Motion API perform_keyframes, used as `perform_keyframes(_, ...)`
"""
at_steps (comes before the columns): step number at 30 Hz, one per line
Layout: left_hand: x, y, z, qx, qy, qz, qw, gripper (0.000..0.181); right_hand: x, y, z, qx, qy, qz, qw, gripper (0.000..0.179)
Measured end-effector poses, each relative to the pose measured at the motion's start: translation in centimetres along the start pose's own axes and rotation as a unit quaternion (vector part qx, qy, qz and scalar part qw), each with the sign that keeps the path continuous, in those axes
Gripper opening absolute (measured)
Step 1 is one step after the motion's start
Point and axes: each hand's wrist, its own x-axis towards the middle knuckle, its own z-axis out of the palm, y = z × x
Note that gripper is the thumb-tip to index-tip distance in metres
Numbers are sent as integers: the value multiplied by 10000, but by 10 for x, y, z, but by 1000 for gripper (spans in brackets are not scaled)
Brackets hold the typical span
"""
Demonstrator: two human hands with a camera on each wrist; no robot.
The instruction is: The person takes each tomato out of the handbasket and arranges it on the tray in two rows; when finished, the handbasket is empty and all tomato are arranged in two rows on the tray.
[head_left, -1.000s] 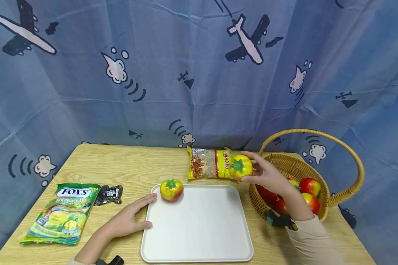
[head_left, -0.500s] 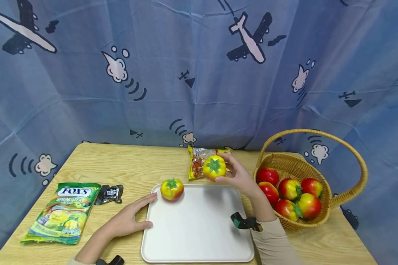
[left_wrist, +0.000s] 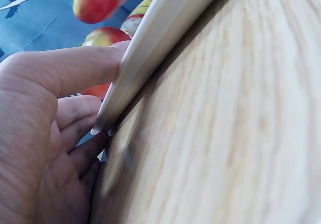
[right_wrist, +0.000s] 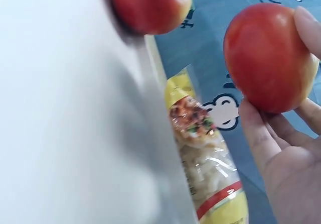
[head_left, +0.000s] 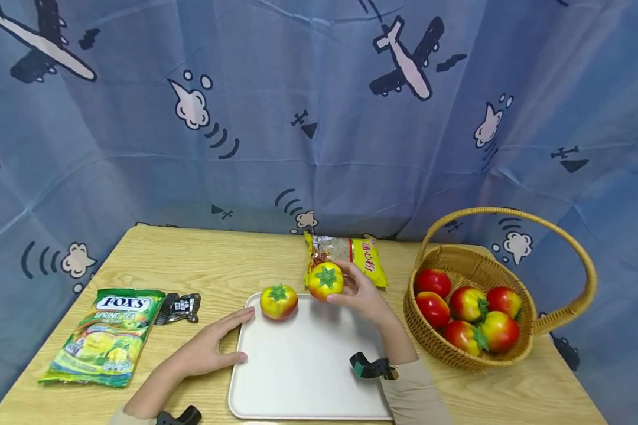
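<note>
My right hand (head_left: 365, 301) pinches a red-and-yellow tomato (head_left: 326, 281) with a green leafy top, between thumb and fingers. It is above the back edge of the white tray (head_left: 303, 378); in the right wrist view the held tomato (right_wrist: 268, 58) shows its red underside. Another tomato (head_left: 279, 301) stands at the tray's back left corner, leaf side up. My left hand (head_left: 204, 349) rests at the tray's left edge, fingers extended. From the left wrist, the thumb (left_wrist: 90, 68) touches the tray's rim (left_wrist: 145, 48), with the other fingers beside it.
To the right stands a wicker basket (head_left: 422, 339) with a tall handle and several tomatoes inside. A pasta bag (head_left: 372, 262) lies behind the tray. On the left are a green FOX'S candy bag (head_left: 103, 339) and a small black packet (head_left: 179, 308). A blue curtain (head_left: 266, 118) hangs behind the table.
My right hand has carried the tomato left, from beside the basket to over the tray's back edge near the other tomato, and slightly lower. The left hand has stayed at the tray's edge.
</note>
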Motion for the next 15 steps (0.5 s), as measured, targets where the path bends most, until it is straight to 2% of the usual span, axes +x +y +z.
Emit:
perform_keyframes(9,0,0,0,-39,-7,-23,10000,79,2,15,4,-140,-421,244,9987,80)
perform_keyframes(15,1,-1,-1,-26,-36,38,10000,78,3,22,6,-596,-624,288,9959,76)
